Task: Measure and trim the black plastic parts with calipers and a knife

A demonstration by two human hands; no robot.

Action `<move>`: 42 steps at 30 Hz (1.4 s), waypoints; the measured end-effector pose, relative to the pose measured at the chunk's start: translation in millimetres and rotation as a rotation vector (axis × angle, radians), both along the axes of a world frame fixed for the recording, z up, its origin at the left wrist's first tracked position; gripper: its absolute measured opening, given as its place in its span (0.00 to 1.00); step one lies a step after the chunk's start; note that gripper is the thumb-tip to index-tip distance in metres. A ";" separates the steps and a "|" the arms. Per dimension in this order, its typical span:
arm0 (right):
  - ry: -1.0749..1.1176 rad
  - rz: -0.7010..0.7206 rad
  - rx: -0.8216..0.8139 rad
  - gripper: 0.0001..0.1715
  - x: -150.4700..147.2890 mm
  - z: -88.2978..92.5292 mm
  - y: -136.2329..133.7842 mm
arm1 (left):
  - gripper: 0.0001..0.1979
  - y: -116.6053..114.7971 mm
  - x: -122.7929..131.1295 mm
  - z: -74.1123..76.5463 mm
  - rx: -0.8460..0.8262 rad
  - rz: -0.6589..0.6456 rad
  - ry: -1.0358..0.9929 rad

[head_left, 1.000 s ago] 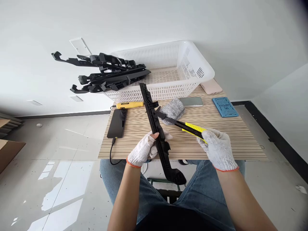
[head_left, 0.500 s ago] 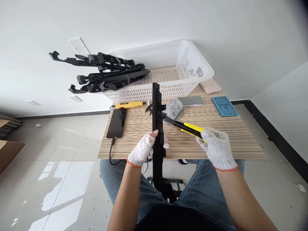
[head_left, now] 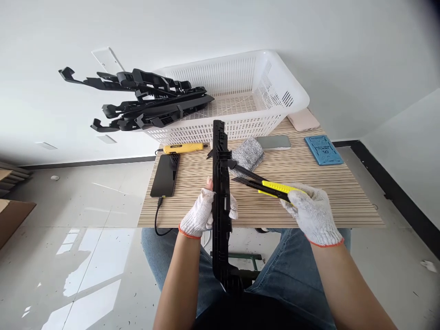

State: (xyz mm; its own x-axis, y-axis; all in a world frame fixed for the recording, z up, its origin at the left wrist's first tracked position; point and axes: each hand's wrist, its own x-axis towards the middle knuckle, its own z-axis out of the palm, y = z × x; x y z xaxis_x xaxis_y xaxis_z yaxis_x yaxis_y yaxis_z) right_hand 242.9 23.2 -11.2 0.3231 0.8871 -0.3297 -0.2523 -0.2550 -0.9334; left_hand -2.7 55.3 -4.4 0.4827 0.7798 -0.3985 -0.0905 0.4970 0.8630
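Note:
My left hand [head_left: 199, 211], in a white knit glove with bare thumb tip, grips a long black plastic part [head_left: 221, 197], held upright over the table's front edge. Its lower end hangs between my knees. In my gloved right hand [head_left: 311, 211] is a yellow and black utility knife [head_left: 280, 187]. The dark blade is extended toward the part, with a small gap between them. Behind the knife runs a thin black tool [head_left: 249, 173], partly hidden by the part; its kind is unclear. A grey knit glove or cloth [head_left: 248, 155] lies crumpled just beyond.
Several similar black parts [head_left: 158, 103] stick out of a white plastic basket [head_left: 288, 94] at the back. On the striped table [head_left: 192, 181] lie a phone [head_left: 164, 176] with a cable, a yellow corded tool [head_left: 184, 148], a grey-green slab [head_left: 274, 142], a blue case [head_left: 323, 150] and a pink item [head_left: 303, 120].
The black part has shifted slightly left in view. The knife blade has dropped lower and now shows apart from the thin black tool. My left thumb has moved off the part's face to its left side.

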 end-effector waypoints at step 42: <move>-0.164 0.166 0.068 0.24 -2.9 7.6 -5.3 | 0.46 -3.0 -1.5 -1.7 0.033 -0.008 0.041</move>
